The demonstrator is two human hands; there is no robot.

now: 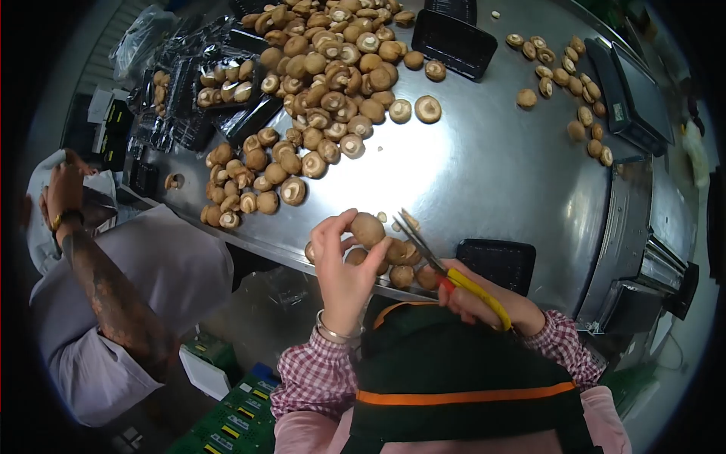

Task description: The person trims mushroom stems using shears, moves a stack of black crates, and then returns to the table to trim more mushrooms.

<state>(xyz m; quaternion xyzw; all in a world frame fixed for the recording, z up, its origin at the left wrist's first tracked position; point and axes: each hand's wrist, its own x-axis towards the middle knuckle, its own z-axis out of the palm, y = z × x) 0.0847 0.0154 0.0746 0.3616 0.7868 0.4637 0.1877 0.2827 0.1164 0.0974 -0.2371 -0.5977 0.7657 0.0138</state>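
Between the thumb and fingers of my left hand (342, 261) is a brown mushroom (367, 229), held over the steel table near its front edge. My right hand (484, 295) is wrapped round yellow and red-handled scissors (476, 289). Their blades are parted and point up and left, to the right of the held mushroom. Several mushrooms (401, 275) lie below and between my hands, partly covered by my fingers. Small cut stem pieces (382, 217) rest on the metal just beyond. An empty black tray (496, 265) sits beside my right hand.
A large mushroom pile (325, 98) spreads across the table's back left. Wrapped trays (227, 83) lie left of it, another black tray (454, 45) behind. More mushrooms (563, 76) are near a scale (631, 98) at right. A co-worker's tattooed arm (113, 295) is at left.
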